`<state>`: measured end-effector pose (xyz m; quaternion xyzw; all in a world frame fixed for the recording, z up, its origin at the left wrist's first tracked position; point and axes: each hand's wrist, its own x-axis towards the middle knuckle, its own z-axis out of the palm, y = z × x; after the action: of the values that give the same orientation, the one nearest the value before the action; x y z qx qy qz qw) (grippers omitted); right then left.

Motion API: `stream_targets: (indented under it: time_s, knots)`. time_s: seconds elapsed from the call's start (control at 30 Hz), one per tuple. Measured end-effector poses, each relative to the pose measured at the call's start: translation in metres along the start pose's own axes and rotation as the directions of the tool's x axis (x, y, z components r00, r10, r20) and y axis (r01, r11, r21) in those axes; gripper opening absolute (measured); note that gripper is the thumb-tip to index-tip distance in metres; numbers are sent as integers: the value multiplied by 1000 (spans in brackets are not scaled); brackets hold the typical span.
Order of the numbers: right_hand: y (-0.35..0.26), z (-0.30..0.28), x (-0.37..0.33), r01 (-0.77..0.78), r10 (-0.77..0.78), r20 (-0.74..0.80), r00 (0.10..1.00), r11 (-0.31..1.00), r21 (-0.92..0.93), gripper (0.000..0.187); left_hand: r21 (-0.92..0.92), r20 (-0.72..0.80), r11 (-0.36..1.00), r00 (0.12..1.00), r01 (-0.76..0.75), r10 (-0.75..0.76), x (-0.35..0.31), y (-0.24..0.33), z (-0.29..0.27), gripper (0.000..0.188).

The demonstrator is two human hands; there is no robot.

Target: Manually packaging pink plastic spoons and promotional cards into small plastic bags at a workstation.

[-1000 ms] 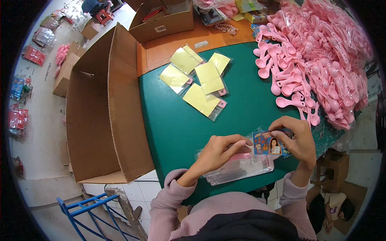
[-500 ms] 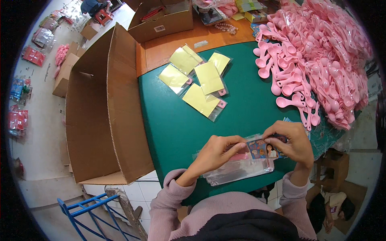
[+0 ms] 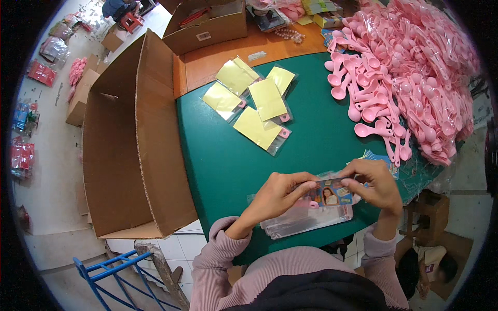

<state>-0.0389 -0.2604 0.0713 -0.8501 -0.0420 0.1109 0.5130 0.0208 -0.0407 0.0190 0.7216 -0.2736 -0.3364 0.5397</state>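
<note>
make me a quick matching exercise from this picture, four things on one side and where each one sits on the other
Things:
1. pink spoons
2. yellow-card packets
3. open cardboard box
4. printed picture card

Places:
A. pinched between the left hand and the right hand
B. at the left edge of the green table
C. heaped on the table's far right
D. spread on the table's far middle

Pairs: 1-C, 2-D, 3-B, 4-A
</note>
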Motion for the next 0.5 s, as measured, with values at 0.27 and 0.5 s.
stream_targets:
  time_s: [0.27,0.5]
  knots:
    - [1,26,10,133,-133,2,991,990,-45,16,6,-66,992,990,-125,126,-6,3,6,43]
    - [18,36,4,-22,35,-86,996,990,139,18,202,-101,979,993,-31,52,-11,3,-1,40]
